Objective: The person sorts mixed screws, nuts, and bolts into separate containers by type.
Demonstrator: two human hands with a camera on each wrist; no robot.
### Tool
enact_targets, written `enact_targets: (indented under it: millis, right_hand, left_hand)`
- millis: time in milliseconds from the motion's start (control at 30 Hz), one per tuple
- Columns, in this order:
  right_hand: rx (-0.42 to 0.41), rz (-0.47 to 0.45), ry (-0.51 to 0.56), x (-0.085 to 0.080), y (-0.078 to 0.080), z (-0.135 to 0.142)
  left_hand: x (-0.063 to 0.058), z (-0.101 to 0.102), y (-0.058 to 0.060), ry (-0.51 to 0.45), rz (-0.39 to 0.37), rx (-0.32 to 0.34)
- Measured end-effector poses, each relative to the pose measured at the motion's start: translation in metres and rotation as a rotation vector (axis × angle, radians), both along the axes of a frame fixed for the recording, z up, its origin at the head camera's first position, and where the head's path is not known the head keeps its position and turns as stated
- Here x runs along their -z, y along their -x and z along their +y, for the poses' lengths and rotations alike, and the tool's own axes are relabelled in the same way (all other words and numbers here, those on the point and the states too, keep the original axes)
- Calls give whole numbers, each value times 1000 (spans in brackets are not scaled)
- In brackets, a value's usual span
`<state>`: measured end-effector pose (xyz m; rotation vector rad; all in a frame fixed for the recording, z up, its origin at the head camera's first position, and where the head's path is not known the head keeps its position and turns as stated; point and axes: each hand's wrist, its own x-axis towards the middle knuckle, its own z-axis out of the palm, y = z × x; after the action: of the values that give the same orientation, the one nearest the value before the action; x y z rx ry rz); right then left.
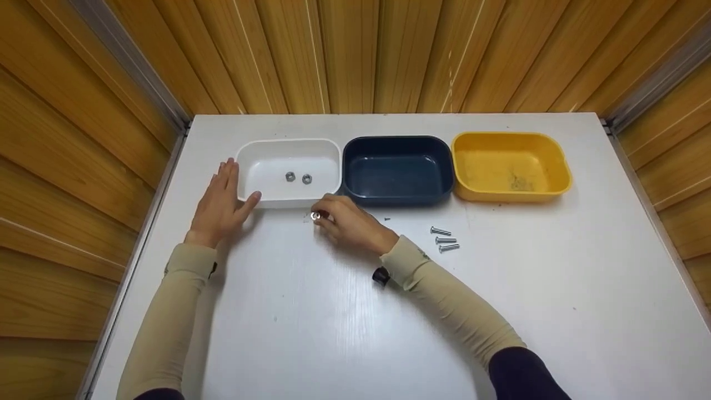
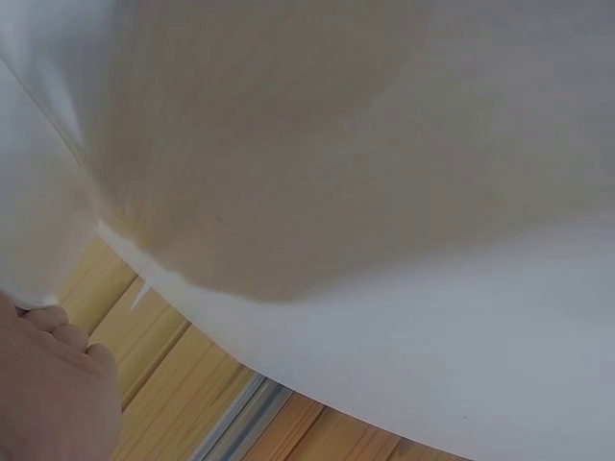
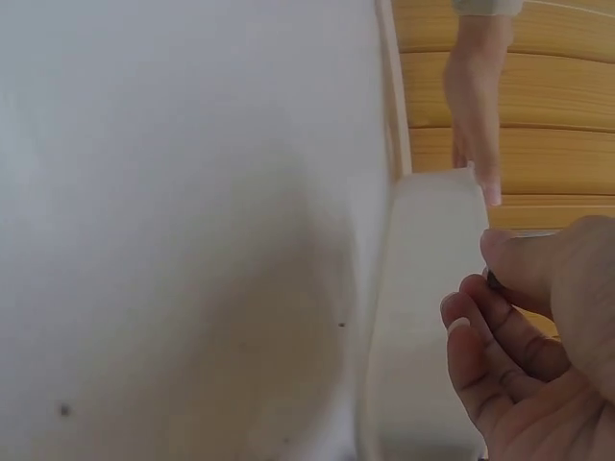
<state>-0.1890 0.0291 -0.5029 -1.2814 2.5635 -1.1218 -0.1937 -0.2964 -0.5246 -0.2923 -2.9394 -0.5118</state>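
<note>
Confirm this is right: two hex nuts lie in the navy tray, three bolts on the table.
The colour is wrong: the head view shows the two hex nuts in the white tray; the three bolts do lie on the table.

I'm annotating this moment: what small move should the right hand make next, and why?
Probably lift the right hand over the near rim of the white tray and release the shiny piece, which looks like a nut. The hand pinches it just outside the near wall, two nuts already lie inside, and the left hand is at the tray's left end.
</note>
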Motion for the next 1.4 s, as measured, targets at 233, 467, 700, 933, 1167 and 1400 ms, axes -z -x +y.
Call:
enact_targets:
  millis: [233, 467, 700, 933, 1167, 1400]
  right_hand:
    - [10, 26, 24, -13, 7, -1]
    - [-2, 75, 32, -22, 14, -4]
    - [15, 71, 49, -26, 19, -10]
    - [1, 65, 177, -25, 30, -16]
    - [2, 50, 192, -25, 42, -22]
    - [8, 39, 205, -24, 50, -27]
  left_hand:
    - [1, -1, 0, -14, -1, 5]
    - [3, -1, 0, -27, 12, 8]
    - [4, -1, 1, -24, 8, 3]
    - [3, 0, 1, -15, 7, 0]
    - [3, -1, 1, -12, 8, -11]
    - [3, 0, 2, -4, 11, -7]
